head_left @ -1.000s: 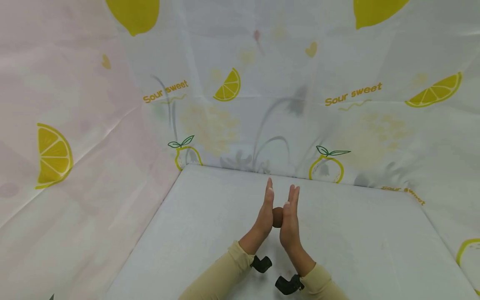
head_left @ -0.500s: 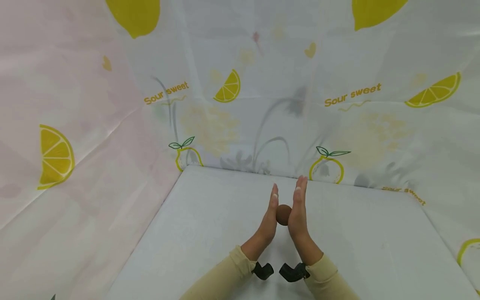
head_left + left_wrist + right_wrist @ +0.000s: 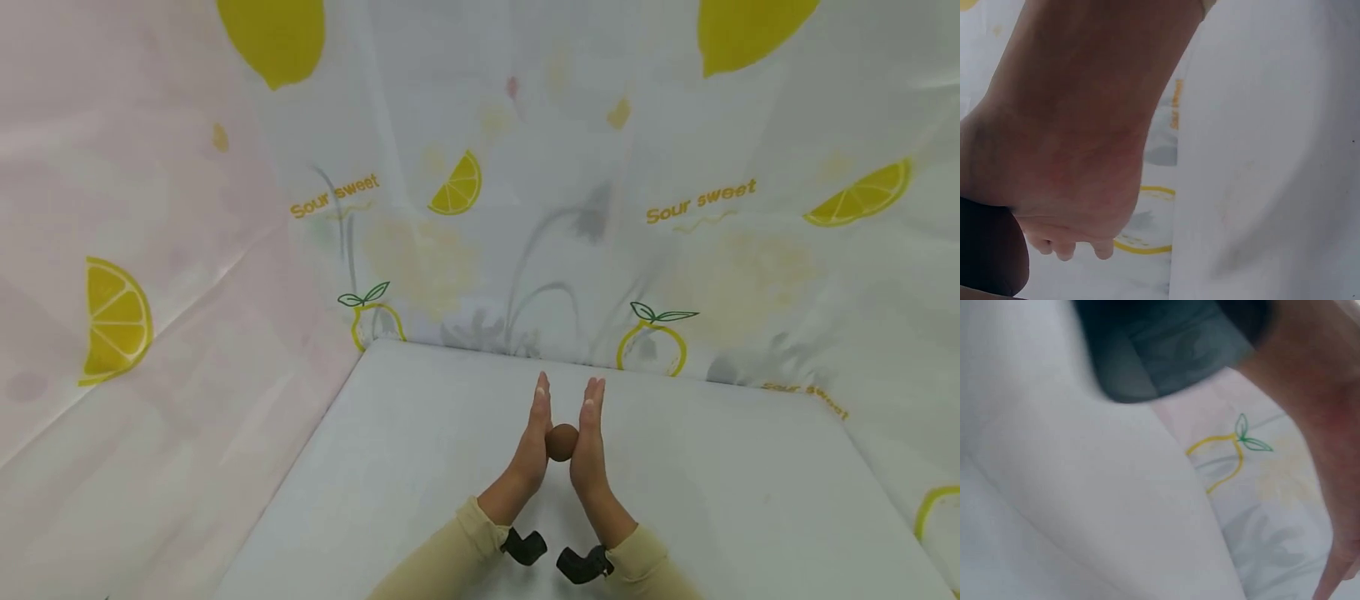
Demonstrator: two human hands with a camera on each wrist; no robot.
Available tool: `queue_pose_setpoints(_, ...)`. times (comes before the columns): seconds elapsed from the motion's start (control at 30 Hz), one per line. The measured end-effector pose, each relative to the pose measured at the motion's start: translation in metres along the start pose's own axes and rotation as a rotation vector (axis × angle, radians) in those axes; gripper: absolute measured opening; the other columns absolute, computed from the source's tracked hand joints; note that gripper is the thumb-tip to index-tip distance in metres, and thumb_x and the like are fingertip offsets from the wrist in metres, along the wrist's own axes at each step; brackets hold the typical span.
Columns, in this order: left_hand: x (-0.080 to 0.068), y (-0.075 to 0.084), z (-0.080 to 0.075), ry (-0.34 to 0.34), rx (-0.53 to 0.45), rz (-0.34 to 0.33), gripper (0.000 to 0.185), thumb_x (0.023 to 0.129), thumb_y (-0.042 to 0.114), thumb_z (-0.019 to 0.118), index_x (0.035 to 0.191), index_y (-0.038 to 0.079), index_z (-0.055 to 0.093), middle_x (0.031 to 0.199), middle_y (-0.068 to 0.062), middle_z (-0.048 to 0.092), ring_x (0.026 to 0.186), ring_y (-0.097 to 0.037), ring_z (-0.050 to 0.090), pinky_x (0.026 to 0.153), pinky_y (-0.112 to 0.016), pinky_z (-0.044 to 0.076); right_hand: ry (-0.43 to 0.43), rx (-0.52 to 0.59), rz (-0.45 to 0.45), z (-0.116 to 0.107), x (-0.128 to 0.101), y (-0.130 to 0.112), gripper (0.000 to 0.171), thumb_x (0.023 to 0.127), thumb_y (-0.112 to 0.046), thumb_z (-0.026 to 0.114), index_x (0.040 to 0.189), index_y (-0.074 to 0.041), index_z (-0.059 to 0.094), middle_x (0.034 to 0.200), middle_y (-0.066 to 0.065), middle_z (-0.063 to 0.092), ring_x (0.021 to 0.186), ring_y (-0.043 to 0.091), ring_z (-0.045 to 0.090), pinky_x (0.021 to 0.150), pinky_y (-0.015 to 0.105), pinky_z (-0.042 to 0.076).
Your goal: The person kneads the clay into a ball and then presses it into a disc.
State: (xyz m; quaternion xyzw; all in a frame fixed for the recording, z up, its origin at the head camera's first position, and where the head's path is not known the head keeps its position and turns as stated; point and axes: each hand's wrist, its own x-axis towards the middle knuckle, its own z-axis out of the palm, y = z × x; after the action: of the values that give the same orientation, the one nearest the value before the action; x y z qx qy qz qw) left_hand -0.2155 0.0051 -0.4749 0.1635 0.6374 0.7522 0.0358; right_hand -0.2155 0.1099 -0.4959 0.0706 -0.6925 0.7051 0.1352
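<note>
A small brown ball (image 3: 561, 442) sits pressed between the flat palms of the left hand (image 3: 532, 437) and right hand (image 3: 587, 442), fingers straight, above the bench (image 3: 750, 500). Even, light palm pressure with opposed strokes should keep it round; it looks like dough or clay, though the wrist views are too blurred to confirm.

The head camera is looking forward and down from above the person's chest, taking in the white table (image 3: 750, 500), its far edge and far-left corner, and the lemon-print curtain (image 3: 480, 208) behind. The left wrist camera is sitting very close to the left hand (image 3: 1072, 144), facing along the palm toward the table's far edge. The right wrist camera is also pressed close, facing the same far edge. All three views are sharing the table and curtain.
</note>
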Motion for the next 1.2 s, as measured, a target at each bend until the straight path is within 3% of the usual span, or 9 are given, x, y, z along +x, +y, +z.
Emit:
queue_pose_setpoints(0.17, 0.004, 0.003, -0.004, 0.027, -0.003, -0.004, 0.082, 0.104, 0.067, 0.014, 0.164, 0.014, -0.003, 0.170, -0.001, -0.005, 0.156, -0.022, -0.004, 0.123, -0.053, 0.002, -0.019, -0.017, -0.068, 0.007, -0.013, 0.005, 0.060, 0.113, -0.031, 0.019, 0.163, -0.016, -0.010, 0.170, 0.003, 0.000, 0.156, 0.021, -0.001, 0.123, 0.051, 0.001)
queue_pose_setpoints(0.47, 0.010, 0.002, -0.004, 0.047, 0.123, 0.023, 0.074, 0.107, 0.058, 0.019, 0.165, 0.017, -0.001, 0.170, 0.000, -0.001, 0.155, -0.020, -0.001, 0.123, -0.056, 0.004, -0.008, -0.016, -0.118, 0.013, -0.016, -0.011, 0.062, 0.112, -0.030, 0.023, 0.164, -0.015, -0.008, 0.170, 0.002, 0.003, 0.156, 0.021, 0.002, 0.123, 0.049, 0.002)
queue_pose_setpoints(0.7, -0.001, -0.008, 0.005, -0.012, 0.134, 0.048, 0.074, 0.108, 0.055, 0.019, 0.164, 0.012, -0.003, 0.170, -0.007, -0.005, 0.155, -0.026, -0.001, 0.121, -0.059, 0.003, 0.007, 0.067, -0.055, 0.002, -0.013, -0.030, 0.066, 0.111, -0.038, 0.025, 0.163, -0.022, -0.011, 0.171, -0.003, 0.000, 0.157, 0.019, -0.001, 0.122, 0.053, -0.004)
queue_pose_setpoints(0.9, -0.007, -0.012, 0.013, -0.051, 0.118, 0.046, 0.071, 0.109, 0.051, 0.017, 0.164, 0.013, -0.005, 0.170, -0.007, -0.007, 0.155, -0.024, -0.003, 0.122, -0.058, 0.003, 0.003, 0.089, -0.017, -0.008, 0.001, -0.034, 0.068, 0.109, -0.043, 0.027, 0.163, -0.026, -0.012, 0.170, -0.008, 0.000, 0.156, 0.014, 0.000, 0.123, 0.048, -0.005)
queue_pose_setpoints(1.07, -0.009, -0.012, 0.015, -0.063, 0.116, 0.041, 0.074, 0.108, 0.055, 0.016, 0.164, 0.010, -0.004, 0.170, -0.010, -0.006, 0.155, -0.024, -0.003, 0.122, -0.057, 0.002, -0.006, 0.072, 0.027, -0.016, 0.009, -0.025, 0.069, 0.109, -0.044, 0.027, 0.163, -0.023, -0.010, 0.170, -0.008, 0.000, 0.155, 0.012, 0.000, 0.123, 0.046, -0.005)
queue_pose_setpoints(1.2, -0.009, -0.011, 0.012, -0.057, 0.066, 0.007, 0.072, 0.108, 0.055, 0.013, 0.164, 0.013, -0.003, 0.170, -0.004, -0.005, 0.155, -0.021, -0.005, 0.122, -0.055, 0.000, -0.028, 0.027, 0.048, -0.018, 0.010, -0.018, 0.069, 0.110, -0.044, 0.026, 0.164, -0.015, -0.005, 0.170, -0.002, 0.001, 0.156, 0.015, -0.002, 0.124, 0.048, -0.003)
